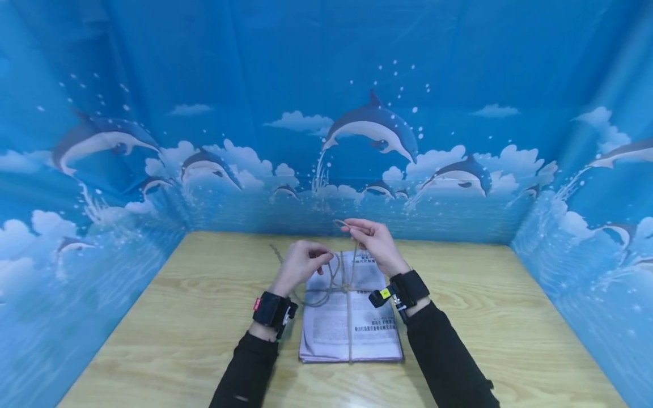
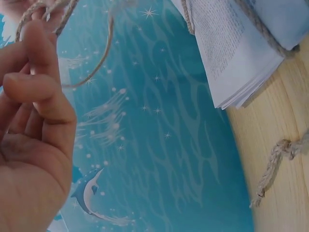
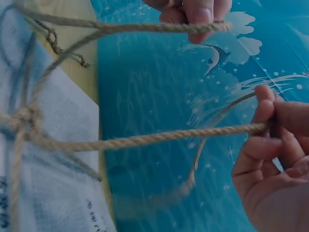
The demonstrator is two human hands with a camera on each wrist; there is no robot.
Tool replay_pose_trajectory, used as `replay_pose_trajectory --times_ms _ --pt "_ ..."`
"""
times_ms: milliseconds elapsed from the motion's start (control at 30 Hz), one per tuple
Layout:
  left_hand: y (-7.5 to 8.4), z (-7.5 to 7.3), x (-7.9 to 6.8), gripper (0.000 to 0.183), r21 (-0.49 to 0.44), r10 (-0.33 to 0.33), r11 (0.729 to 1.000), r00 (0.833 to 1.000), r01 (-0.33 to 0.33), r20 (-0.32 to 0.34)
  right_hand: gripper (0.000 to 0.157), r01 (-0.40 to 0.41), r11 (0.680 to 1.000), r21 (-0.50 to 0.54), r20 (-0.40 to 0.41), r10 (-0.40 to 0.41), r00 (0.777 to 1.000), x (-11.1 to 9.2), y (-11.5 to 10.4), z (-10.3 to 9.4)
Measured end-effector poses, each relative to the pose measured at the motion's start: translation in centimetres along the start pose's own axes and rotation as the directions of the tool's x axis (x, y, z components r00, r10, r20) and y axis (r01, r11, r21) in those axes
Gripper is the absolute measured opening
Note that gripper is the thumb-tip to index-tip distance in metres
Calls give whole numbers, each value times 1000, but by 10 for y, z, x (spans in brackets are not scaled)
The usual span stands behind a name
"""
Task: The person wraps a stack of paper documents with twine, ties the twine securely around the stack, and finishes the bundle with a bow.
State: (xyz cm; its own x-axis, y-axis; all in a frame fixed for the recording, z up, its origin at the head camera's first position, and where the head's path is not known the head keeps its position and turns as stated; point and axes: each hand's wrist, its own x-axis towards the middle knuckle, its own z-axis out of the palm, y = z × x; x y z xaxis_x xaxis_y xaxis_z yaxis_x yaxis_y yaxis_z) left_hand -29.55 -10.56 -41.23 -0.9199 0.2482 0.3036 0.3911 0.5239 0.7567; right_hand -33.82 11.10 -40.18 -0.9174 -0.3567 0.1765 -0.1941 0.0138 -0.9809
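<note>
A stack of folded newspapers (image 1: pixel 326 331) lies on the table, bound crosswise with brown twine (image 1: pixel 350 323). The crossing knot (image 3: pixel 30 118) sits on the top sheet. Above the stack's far left part, my left hand (image 1: pixel 304 262) pinches a loop of twine (image 3: pixel 145 28) between thumb and fingers. My right hand (image 1: pixel 376 245), higher and to the right, holds another strand (image 3: pixel 169 137) that runs taut up from the knot. From the right fingers a loose tail (image 3: pixel 195 162) curves away and hangs.
The wooden table (image 1: pixel 194 317) carries a slack curve of twine (image 1: pixel 306 303) left of the stack. A knotted, frayed twine end (image 2: pixel 273 169) lies past the left hand. A blue dolphin-print curtain (image 1: pixel 285 170) stands at the back and both sides.
</note>
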Motion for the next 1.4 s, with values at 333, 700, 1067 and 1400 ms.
replay_pose_trajectory --times_ms 333,700,1067,1400 --pt "1 -3 -1 15 -12 -9 1000 1000 10 20 32 -18 988 -154 180 46 983 13 11 9" --pt "-2 3 -1 15 10 -62 998 997 63 -34 30 -7 938 -346 176 72 982 4 36 1" --pt "0 12 1 13 14 -46 999 995 47 -91 27 61 937 -345 143 -12 990 -23 24 11" --pt "-4 14 2 15 -19 -51 999 998 50 -43 28 52 967 -251 60 -38 997 -34 5 21"
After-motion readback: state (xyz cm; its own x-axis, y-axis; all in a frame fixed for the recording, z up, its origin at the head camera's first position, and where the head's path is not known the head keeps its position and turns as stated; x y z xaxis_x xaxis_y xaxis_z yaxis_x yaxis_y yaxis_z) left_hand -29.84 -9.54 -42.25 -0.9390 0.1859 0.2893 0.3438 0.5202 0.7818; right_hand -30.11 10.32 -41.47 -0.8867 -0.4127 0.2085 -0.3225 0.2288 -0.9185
